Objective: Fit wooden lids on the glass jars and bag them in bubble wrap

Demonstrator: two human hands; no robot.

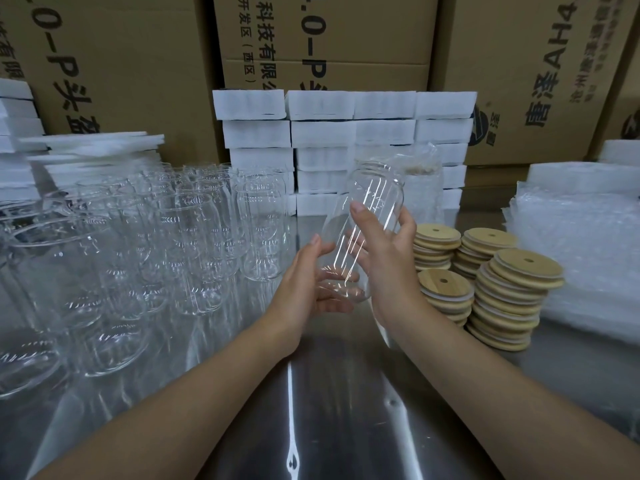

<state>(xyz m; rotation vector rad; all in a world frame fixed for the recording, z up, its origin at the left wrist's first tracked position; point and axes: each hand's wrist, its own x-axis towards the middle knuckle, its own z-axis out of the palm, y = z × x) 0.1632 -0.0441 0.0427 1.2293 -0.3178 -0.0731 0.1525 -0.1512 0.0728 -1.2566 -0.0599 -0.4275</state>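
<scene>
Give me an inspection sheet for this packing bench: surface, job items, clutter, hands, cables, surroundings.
Surface: shiny metal table.
Job's things: lidless jar held tilted; jars crowd the left; lids stacked right; bubble wrap piled far right.
Clutter: nothing seen.
Hands: right hand grips the jar; left hand touches its base, fingers straight.
Cables: nothing seen.
Surroundings: foam blocks stacked behind; cardboard boxes beyond.

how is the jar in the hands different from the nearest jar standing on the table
The held jar is tilted, mouth up and away; the standing jar is upright. The held jar is off the table, gripped by the right hand, left hand at its base; the standing jar rests untouched among other jars. Both are clear glass, lidless.
</scene>
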